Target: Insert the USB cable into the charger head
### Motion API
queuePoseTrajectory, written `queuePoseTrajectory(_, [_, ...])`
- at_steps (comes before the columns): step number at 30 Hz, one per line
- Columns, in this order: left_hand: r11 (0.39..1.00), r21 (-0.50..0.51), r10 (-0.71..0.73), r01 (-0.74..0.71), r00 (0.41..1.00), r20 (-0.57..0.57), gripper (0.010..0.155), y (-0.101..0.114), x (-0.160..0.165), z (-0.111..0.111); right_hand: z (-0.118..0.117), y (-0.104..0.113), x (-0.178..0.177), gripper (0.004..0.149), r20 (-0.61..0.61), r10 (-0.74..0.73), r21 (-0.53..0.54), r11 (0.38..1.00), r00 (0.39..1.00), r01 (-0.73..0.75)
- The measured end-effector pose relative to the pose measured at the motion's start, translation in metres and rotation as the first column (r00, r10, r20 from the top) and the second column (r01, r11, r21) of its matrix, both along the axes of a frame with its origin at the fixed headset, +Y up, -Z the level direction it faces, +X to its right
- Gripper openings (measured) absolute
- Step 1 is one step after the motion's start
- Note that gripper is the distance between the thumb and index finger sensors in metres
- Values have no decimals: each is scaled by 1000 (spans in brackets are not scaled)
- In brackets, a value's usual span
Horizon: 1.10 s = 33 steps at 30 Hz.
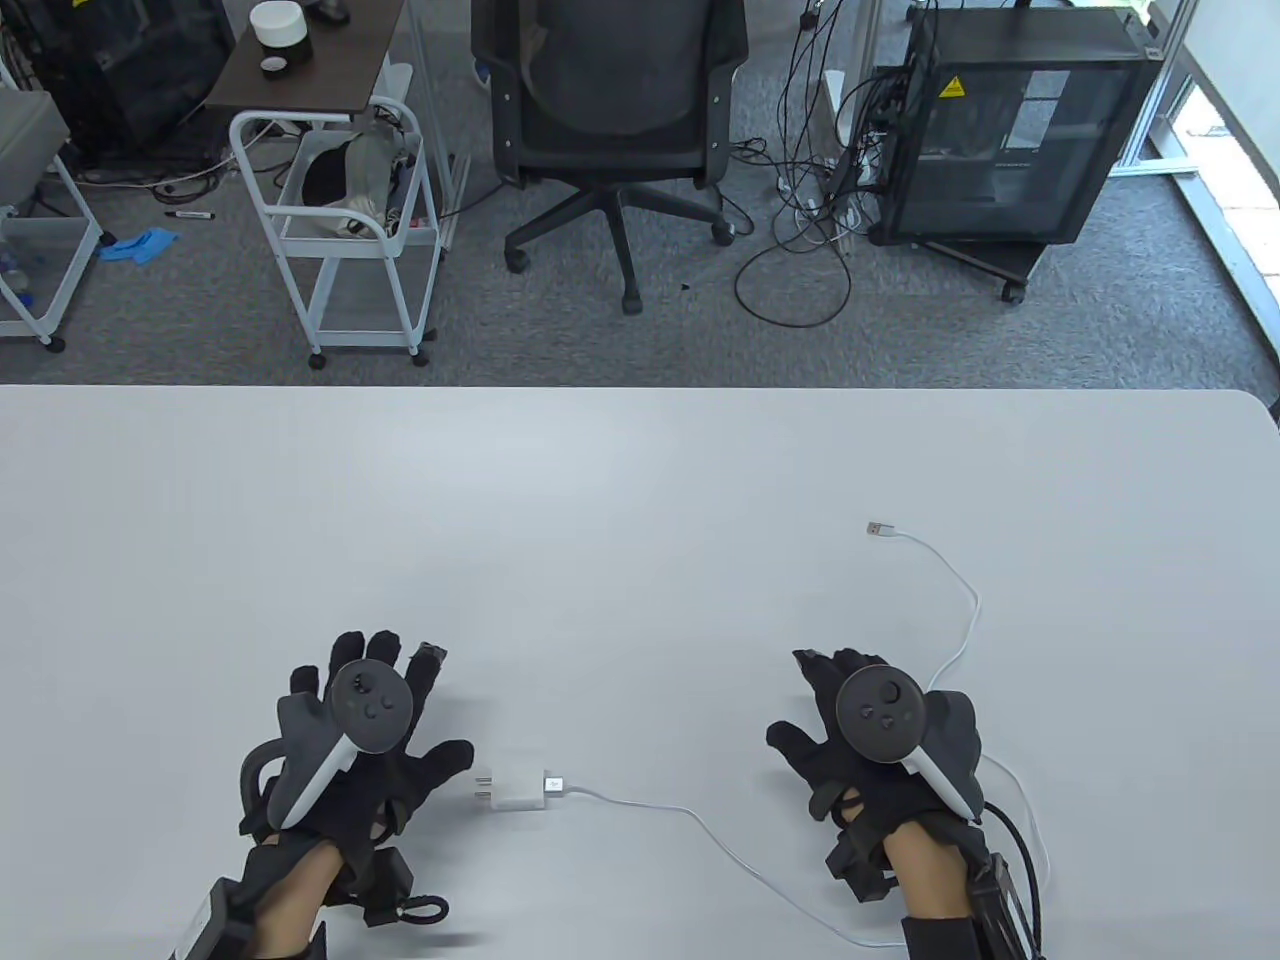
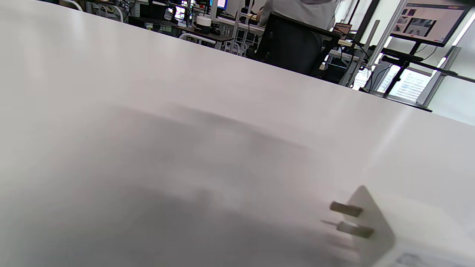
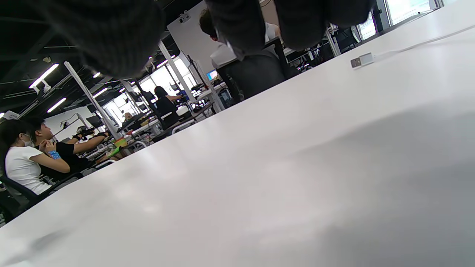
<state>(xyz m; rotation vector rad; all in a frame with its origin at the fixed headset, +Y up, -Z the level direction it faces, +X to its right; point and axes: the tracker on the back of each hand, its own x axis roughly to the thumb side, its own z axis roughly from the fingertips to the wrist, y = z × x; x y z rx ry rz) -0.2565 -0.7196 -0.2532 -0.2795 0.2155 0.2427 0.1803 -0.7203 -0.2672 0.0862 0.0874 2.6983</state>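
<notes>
A white charger head (image 1: pixel 515 790) lies on the white table (image 1: pixel 640 480), its prongs pointing left. The plug of a white USB cable (image 1: pixel 700 820) sits in its right end. The cable runs right, passes under my right hand and curves up to a free metal USB plug (image 1: pixel 880 530). My left hand (image 1: pixel 385 740) lies flat with fingers spread, thumb just left of the prongs, not touching the charger. My right hand (image 1: pixel 830 720) lies open, holding nothing. The left wrist view shows the charger's prongs (image 2: pixel 349 220). The right wrist view shows the free plug (image 3: pixel 362 60) beyond my fingertips (image 3: pixel 241 22).
Beyond the table's far edge stand an office chair (image 1: pixel 610 110), a white wire cart (image 1: pixel 345 220) and a black cabinet on wheels (image 1: pixel 1010 130). Glove cables (image 1: pixel 1025 850) trail behind my right wrist.
</notes>
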Motion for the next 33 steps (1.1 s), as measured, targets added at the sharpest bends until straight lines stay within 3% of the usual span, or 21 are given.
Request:
queuePoseTrajectory(5, [999, -27, 30, -31, 998, -57, 99, 0, -13, -2, 0, 0, -1, 86, 1, -4, -6, 1000, 1000, 4])
queuePoseTrajectory(33, [996, -61, 65, -70, 995, -81, 99, 2, -20, -2, -2, -8, 8, 85, 24, -8, -48, 999, 1000, 9])
